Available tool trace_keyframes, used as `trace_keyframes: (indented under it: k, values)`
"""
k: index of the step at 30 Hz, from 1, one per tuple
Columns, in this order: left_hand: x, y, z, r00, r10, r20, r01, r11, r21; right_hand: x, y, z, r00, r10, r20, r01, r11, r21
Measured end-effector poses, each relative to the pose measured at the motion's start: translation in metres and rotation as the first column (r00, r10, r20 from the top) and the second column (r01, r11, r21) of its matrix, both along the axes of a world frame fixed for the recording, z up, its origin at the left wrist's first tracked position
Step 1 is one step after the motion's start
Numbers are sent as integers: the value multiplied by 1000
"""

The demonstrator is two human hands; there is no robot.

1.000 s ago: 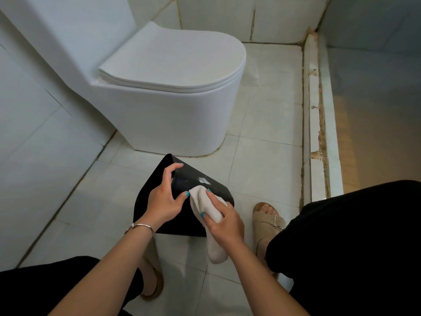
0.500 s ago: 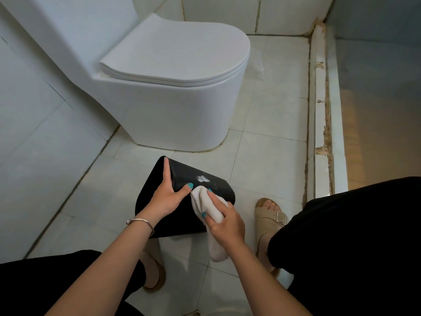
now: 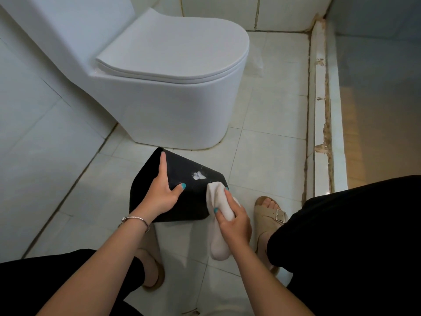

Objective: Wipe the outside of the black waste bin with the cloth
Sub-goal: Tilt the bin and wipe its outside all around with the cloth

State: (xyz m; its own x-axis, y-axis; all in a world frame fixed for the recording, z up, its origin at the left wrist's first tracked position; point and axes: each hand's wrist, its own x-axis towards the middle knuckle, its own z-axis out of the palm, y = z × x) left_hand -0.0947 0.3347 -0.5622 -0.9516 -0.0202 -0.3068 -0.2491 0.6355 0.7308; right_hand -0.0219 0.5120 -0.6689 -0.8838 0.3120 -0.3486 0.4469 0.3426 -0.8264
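The black waste bin (image 3: 193,197) lies tipped on the tiled floor in front of the toilet, one flat side turned up, with a small white mark on it. My left hand (image 3: 160,192) holds the bin at its left corner, index finger stretched along the edge and thumb pressed on the upper face. My right hand (image 3: 232,218) grips a white cloth (image 3: 216,197) and presses its bunched top against the bin's right edge. The rest of the cloth hangs below my hand.
A white toilet (image 3: 173,92) with its lid down stands just beyond the bin. A tiled wall (image 3: 34,133) runs along the left, a raised white threshold (image 3: 321,110) along the right. My knees in black trousers and my feet in beige sandals (image 3: 271,213) flank the bin.
My right hand has slid the cloth to the right across the bin's face, uncovering the white mark. My left index finger has straightened along the bin's edge.
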Motion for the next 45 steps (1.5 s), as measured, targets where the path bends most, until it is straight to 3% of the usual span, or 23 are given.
trace_keyframes:
  k: [3,10,16,21,27,33,38,45]
  values:
    - [4,3,-4,999,-32,-11,32,999,13,-5,4,-6,991,-134,-7,134,989,-62]
    - [4,2,-8,997,-74,-1,74,997,33,-10,4,-14,978,-208,-7,204,967,-154]
    - [8,-10,-8,999,15,32,-18,993,116,-5,3,-18,975,-218,30,220,963,-157]
    - [14,-18,-8,999,12,39,-16,996,89,-9,1,-12,971,-236,47,241,952,-191]
    - [30,-31,-17,992,128,-5,-127,986,113,-19,2,-13,965,-260,30,261,940,-220]
    - [11,-14,-11,1000,-26,1,26,999,21,-25,6,-12,955,-297,6,290,930,-228]
    - [2,-6,-8,999,-46,7,46,998,-49,-30,17,-5,934,-356,-2,342,899,-274]
    - [-5,-7,2,993,-113,17,115,988,-103,-33,18,-1,955,-297,6,289,926,-244]
